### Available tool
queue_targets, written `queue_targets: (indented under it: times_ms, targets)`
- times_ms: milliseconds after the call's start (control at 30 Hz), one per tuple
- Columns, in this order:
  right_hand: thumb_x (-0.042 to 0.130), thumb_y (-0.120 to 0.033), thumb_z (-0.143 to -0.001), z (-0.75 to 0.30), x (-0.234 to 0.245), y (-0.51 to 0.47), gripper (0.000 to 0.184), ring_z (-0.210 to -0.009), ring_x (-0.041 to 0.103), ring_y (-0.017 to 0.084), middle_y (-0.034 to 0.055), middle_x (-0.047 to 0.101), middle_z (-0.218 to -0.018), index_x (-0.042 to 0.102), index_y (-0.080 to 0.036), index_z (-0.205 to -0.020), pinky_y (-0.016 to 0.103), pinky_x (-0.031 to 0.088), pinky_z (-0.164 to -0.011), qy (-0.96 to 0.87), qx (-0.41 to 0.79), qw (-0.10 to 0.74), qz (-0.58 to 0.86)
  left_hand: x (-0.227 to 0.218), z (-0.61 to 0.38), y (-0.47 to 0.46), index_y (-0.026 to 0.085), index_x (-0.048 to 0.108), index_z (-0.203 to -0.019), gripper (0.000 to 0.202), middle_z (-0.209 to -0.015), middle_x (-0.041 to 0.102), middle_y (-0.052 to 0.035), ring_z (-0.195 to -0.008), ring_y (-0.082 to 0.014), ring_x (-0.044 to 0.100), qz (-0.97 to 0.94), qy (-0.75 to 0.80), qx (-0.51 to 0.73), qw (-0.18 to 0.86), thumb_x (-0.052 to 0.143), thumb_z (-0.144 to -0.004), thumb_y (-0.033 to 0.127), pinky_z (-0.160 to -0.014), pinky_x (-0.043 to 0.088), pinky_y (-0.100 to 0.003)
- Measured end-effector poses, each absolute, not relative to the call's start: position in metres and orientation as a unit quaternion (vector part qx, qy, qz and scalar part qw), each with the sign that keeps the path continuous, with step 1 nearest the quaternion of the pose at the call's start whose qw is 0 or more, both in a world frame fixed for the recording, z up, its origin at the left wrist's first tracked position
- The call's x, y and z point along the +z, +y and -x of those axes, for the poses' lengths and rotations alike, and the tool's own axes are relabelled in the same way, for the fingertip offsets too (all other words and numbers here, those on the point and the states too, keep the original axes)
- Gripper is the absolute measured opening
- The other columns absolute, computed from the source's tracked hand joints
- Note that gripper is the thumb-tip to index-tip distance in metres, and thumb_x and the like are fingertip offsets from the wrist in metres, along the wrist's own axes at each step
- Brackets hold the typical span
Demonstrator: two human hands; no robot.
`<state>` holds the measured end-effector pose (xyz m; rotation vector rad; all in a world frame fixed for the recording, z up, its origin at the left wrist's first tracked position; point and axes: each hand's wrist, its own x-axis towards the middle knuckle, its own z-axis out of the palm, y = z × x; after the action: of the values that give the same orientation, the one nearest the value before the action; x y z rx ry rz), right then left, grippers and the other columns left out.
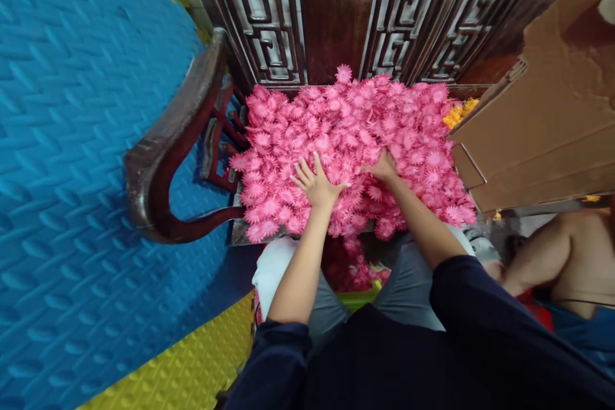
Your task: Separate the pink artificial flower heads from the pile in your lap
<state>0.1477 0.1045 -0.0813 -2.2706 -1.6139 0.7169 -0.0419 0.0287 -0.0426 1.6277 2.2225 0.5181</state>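
Observation:
A thick heap of pink, spiky-petalled flower heads (346,115) covers the seat of a dark wooden bench. On the front middle of the heap, my left hand (321,189) is open, its fingers spread and no flower in its grasp. My right hand (384,168) is beside it to the right, thumb stretched out sideways and apart from the fingers. Its fingertips reach down among the flowers and are partly hidden. More pink flowers (353,262) drop below the seat's front edge, between my knees, where something yellow-green (358,298) shows.
A curved wooden armrest (158,166) bounds the heap at left, and the carved backrest (336,19) stands behind. Right of it leans a cardboard box (542,122), with orange-yellow flowers (459,113) near its edge. Blue matting (86,141) covers the left; another person's leg (552,256) is at right.

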Motion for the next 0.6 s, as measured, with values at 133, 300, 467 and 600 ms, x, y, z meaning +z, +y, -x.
queue_targets:
  times_ms: [133,300,467,600]
  targets:
    - [0.071,-0.052,-0.066,-0.134,-0.087,0.109,0.098,-0.138,0.035,0.038,0.026,0.037,-0.148,0.031,-0.006,-0.143,0.056,0.017,-0.114,-0.589,0.192,0.077,0.781,-0.069,0.043,0.052,0.019,0.017,-0.152,0.112,-0.158,0.02,-0.0206,-0.147,-0.0411,0.015,-0.618,0.758,0.088,0.189,0.07,-0.064,0.062,-0.115,0.015,-0.062]
    - [0.066,-0.051,-0.071,-0.132,-0.083,0.114,0.076,-0.123,0.053,0.033,0.0207,0.054,-0.135,0.046,-0.011,-0.132,0.046,0.04,-0.103,-0.616,0.192,0.084,0.759,-0.091,0.038,0.067,0.02,0.028,-0.149,0.092,-0.156,0.029,-0.016,-0.145,-0.0377,0.023,-0.63,0.754,0.072,0.171,0.063,-0.072,0.057,-0.115,0.018,-0.06]
    - [0.066,-0.038,-0.071,-0.146,-0.078,0.133,0.056,-0.11,0.063,0.031,0.0169,0.066,-0.118,0.06,-0.011,-0.119,0.039,0.048,-0.092,-0.615,0.223,0.159,0.739,-0.086,0.041,0.074,0.017,0.041,-0.142,0.073,-0.135,0.056,-0.0168,-0.125,-0.035,0.049,-0.636,0.751,0.097,0.146,0.062,-0.075,0.034,-0.106,0.036,-0.05]
    - [0.068,-0.024,-0.064,-0.17,-0.065,0.153,0.034,-0.092,0.068,0.027,0.0134,0.073,-0.092,0.071,-0.005,-0.092,0.037,0.051,-0.082,-0.573,0.313,0.275,0.706,-0.078,0.057,0.088,0.014,0.054,-0.129,0.058,-0.104,0.07,-0.0167,-0.104,-0.0326,0.063,-0.593,0.77,0.147,0.184,0.063,-0.074,0.03,-0.093,0.045,-0.042]
